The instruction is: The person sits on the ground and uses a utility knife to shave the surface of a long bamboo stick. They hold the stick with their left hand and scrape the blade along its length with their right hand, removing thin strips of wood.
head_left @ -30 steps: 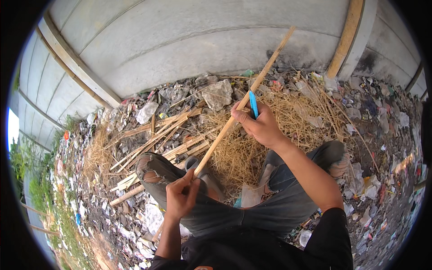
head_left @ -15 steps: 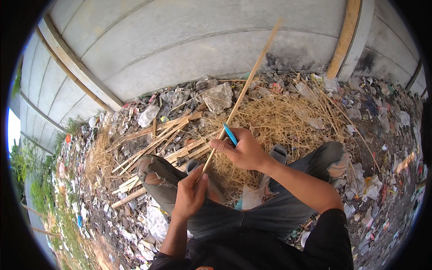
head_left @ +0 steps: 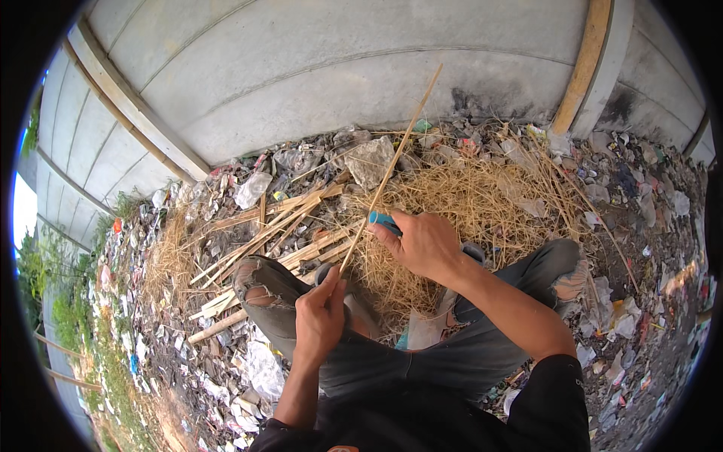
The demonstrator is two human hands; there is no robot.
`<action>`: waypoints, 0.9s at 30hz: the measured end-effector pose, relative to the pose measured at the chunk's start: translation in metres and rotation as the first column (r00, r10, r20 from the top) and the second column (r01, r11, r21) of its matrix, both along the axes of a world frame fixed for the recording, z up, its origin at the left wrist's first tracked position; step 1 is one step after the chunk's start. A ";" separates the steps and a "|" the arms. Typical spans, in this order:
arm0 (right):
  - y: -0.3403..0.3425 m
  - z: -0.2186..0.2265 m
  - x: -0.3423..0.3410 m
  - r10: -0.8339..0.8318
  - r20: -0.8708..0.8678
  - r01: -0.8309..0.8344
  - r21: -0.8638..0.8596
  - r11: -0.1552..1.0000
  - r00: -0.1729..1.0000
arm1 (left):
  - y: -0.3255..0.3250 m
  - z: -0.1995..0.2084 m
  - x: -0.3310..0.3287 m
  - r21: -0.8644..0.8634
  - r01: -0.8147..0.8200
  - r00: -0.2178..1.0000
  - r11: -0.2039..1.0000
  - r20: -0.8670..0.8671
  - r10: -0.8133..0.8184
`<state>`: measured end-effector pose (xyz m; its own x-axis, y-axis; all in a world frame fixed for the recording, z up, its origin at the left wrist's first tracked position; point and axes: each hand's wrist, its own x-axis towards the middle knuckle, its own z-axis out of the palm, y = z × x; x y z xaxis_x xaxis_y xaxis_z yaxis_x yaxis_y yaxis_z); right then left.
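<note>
A long thin bamboo strip slants up and away from me, its far end in front of the concrete wall. My left hand pinches its near end between thumb and fingers, above my left leg. My right hand is closed round a blue tool that looks like a cutter knife; its blade cannot be made out. The tool lies at the strip, partway along it. Below my hands, dry straw-like shavings cover the ground between and beyond my feet.
Several split bamboo strips lie piled on the left, beside a round bamboo stick. A rough stone rests near the concrete wall. Scattered litter surrounds my bent legs. A bamboo post stands against the wall at right.
My right hand has shifted slightly right and turned, so the blue tool now points more across the strip. The strip's far end has dropped lower and a little left.
</note>
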<state>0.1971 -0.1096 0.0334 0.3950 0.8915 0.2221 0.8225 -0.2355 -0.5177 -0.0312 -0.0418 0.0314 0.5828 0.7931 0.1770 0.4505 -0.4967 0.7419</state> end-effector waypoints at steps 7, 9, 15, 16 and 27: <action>-0.007 -0.024 -0.039 0.158 0.150 -0.178 0.132 0.975 0.976 | 0.002 -0.001 0.002 0.034 0.008 1.000 0.999 0.029 -0.009; -0.001 -0.024 -0.020 0.091 0.148 -0.114 0.155 0.981 0.985 | 0.005 -0.008 -0.004 0.071 0.013 0.998 0.997 0.053 -0.017; 0.011 -0.021 0.038 -0.014 0.079 0.003 0.131 0.991 0.997 | 0.008 -0.015 -0.026 0.117 0.065 0.998 0.991 -0.028 -0.062; 0.006 -0.024 0.016 0.039 0.088 -0.049 0.123 0.991 0.995 | 0.007 -0.013 -0.021 0.089 0.063 0.998 0.994 -0.029 -0.060; 0.021 -0.034 0.017 -0.032 0.074 0.016 0.210 0.978 0.997 | 0.018 0.000 -0.014 -0.017 0.047 0.999 0.999 -0.008 -0.047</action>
